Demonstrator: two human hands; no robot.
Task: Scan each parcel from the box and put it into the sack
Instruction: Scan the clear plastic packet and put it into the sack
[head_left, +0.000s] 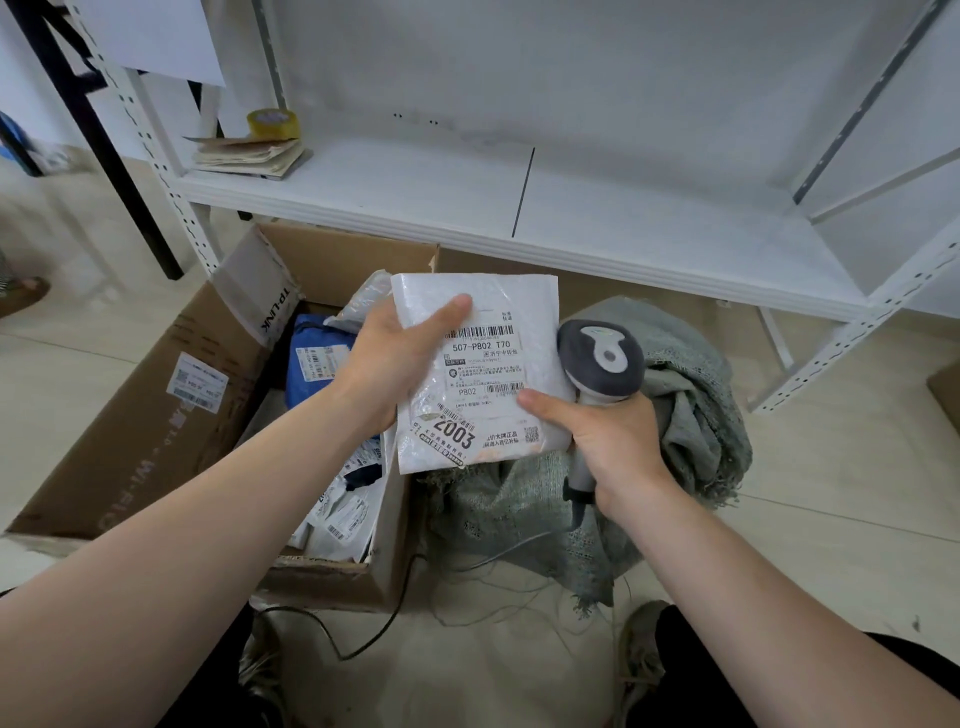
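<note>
Parcel (475, 364) gripped by left hand (395, 364); right hand (602, 441) clutches scanner (602, 358), thumb touching parcel.

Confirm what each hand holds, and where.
Left hand grips the white parcel by its left edge; right hand grips the scanner handle, thumb on the parcel.

One camera sits on the person's head. It looks forward and down, from close above the cardboard box (130, 415) and the sack (696, 395) on the floor (831, 493). The white shelf (623, 223) is just ahead.
</note>
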